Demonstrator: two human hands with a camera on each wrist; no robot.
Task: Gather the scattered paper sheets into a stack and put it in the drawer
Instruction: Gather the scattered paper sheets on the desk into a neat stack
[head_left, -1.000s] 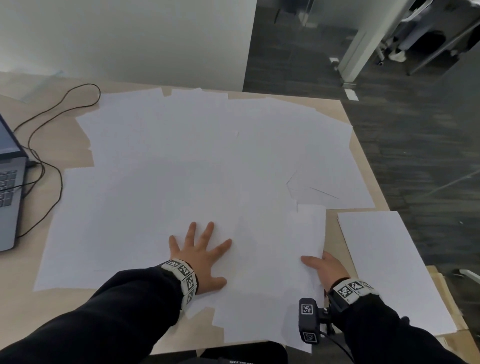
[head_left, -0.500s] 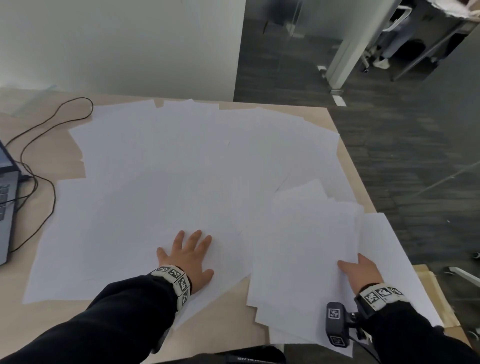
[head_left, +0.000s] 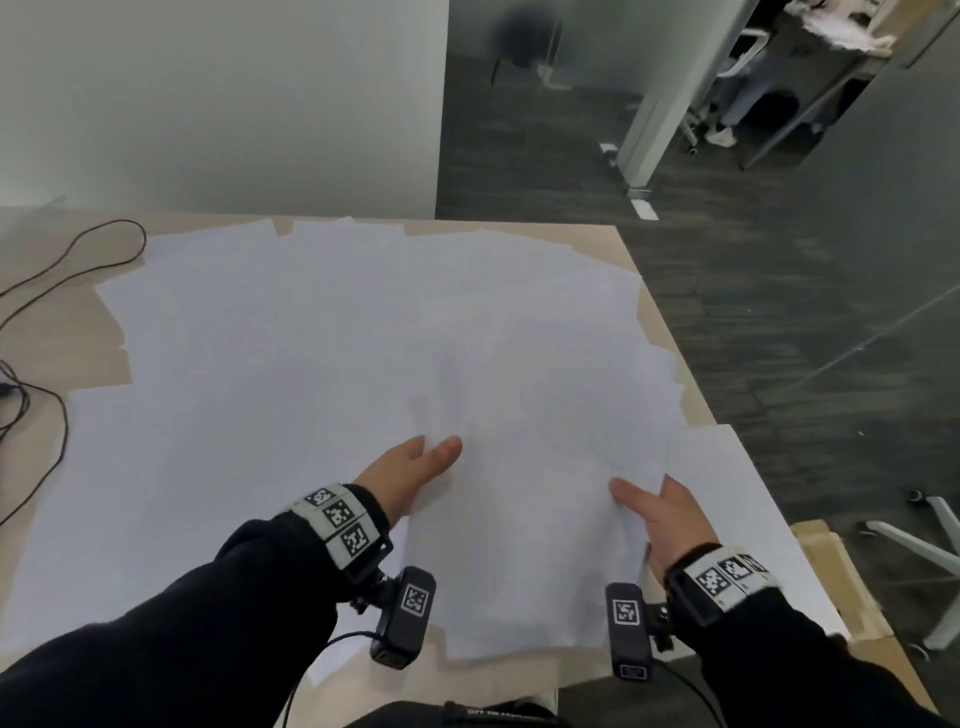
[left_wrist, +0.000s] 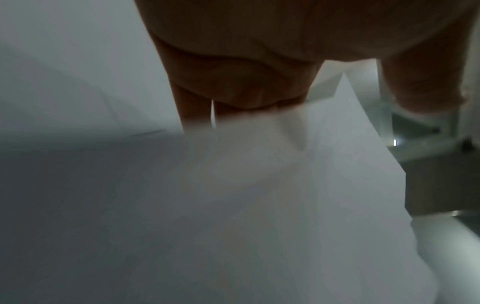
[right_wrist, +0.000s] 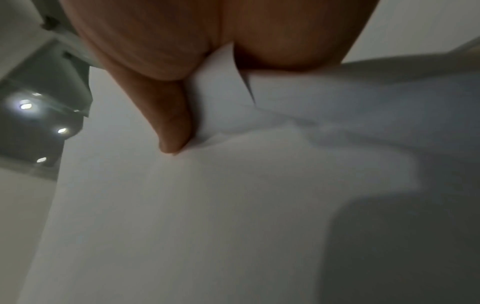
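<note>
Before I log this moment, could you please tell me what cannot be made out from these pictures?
- Drawer: in no view.
- Left hand fingers: under the lifted bundle of white paper sheets in the head view; blurred in the left wrist view.
- Right hand fingers: behind the bundle's edge; only its thumb shows.
- Sheet count: overlapping, uncountable.
- Thin black cable: cut off at the left edge.
</note>
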